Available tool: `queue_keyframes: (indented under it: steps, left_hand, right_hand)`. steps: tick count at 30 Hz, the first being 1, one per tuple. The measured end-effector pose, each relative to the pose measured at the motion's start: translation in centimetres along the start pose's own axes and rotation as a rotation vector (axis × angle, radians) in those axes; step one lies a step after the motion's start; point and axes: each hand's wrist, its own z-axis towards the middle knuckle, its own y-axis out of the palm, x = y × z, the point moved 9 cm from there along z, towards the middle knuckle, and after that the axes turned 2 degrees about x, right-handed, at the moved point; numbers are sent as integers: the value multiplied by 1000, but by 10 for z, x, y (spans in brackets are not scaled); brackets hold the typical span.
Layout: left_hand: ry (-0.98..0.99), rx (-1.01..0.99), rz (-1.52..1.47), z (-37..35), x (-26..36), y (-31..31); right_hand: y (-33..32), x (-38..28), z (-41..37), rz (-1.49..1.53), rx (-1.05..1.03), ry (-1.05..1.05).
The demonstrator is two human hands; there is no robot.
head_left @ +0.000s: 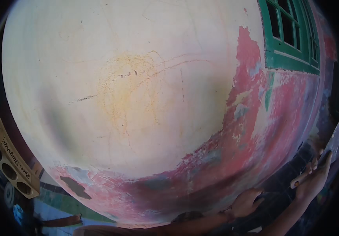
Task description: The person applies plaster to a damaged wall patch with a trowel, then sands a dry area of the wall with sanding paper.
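**Both hands low at the foot of a peeling wall, the right one on a grey panel**

Nearest, the left hand (246, 202) sits low with its fingers curled; whether they hold anything, I cannot tell. Over to the right hand (315, 179): its fingers are wrapped round the lower end of a flat grey panel (336, 143), which stands tilted at the far right edge. It looks thin and stiff, probably hard-edged, so a grip on the long sides seems safest. Room is tight, with the wall (138, 78) right ahead, a holed wooden board (10, 165) at the left and a green window frame (287, 51) above.
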Motion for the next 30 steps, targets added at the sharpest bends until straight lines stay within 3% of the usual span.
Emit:
queue_keyframes:
  steps: [8,11,14,16,22,27,30]
  left_hand:
    - [17,-5,-32,-3,-24,18]
    - [25,55,115,-3,-11,6]
    - [-44,-37,211,0,-25,14]
    - [-22,39,77,0,-18,1]
    - [4,105,78,-7,-39,14]
    - [54,173,141,-6,-27,0]
    - [70,203,135,-8,-16,-10]
  right_hand:
    - [-28,27,37,-91,43,-32]
    - [-31,42,43,-148,59,-33]
    - [-17,48,38,-144,100,18]
    - [-15,54,35,-89,90,35]
    - [-5,33,21,-57,100,159]
    - [0,12,13,-92,67,1]
    - [4,10,10,-68,13,38]
